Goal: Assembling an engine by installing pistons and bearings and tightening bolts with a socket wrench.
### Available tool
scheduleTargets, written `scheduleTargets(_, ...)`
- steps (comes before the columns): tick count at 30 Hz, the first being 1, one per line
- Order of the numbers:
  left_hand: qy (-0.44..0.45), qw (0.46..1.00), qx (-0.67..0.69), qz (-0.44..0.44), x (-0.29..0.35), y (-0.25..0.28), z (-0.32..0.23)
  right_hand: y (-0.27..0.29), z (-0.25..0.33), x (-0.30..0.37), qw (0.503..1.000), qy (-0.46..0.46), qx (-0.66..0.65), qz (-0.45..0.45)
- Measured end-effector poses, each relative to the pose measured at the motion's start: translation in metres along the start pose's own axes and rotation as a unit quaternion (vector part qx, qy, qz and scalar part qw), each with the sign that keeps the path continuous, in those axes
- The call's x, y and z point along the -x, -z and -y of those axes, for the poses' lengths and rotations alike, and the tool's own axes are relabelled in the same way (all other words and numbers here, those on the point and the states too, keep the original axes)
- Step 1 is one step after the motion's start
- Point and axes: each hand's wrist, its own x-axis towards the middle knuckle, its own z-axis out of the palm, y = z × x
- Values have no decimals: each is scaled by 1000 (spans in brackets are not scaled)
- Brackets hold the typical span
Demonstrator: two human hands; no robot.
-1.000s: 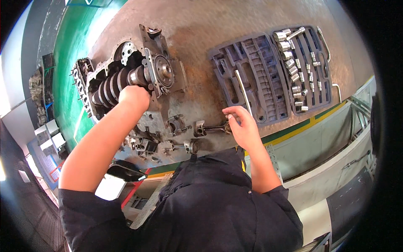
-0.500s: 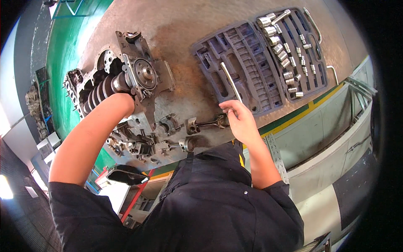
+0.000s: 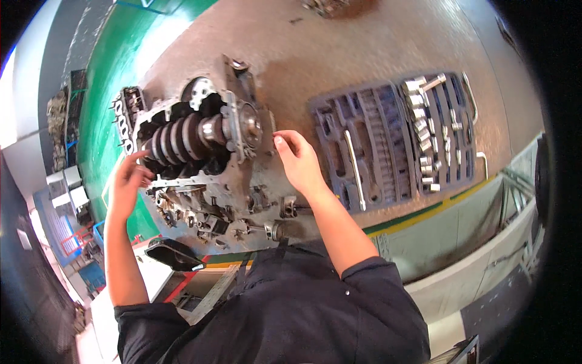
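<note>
An engine block lies on the metal bench with its crankshaft exposed. My left hand is at the block's left end, fingers apart and holding nothing; the fingertips reach its near edge, though contact is unclear. My right hand hovers just right of the round hub at the crankshaft's end, its fingers loosely bent, thumb apart and nothing in it. Further right, a socket set case lies open, a long metal handle resting across its left half.
Pistons with rods and several loose engine parts lie along the near bench edge. Sockets fill the case's right half. A bent bar lies beside it. A black pan is at the lower left.
My left hand has drawn back from the crankshaft to the block's left end. My right hand has left the long handle and moved left toward the hub. The view has shifted.
</note>
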Motion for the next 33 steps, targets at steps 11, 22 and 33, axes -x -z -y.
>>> scheduleTargets(11,89,970,-14,-227,-162,2,252,-75,19,-39,973,146,175,-25)
scheduleTargets(22,78,972,-18,-222,-142,1,194,-99,15,-38,988,72,-113,-79)
scheduleTargets(33,88,970,-21,-226,-139,-1,191,-86,20,-41,992,117,22,-46)
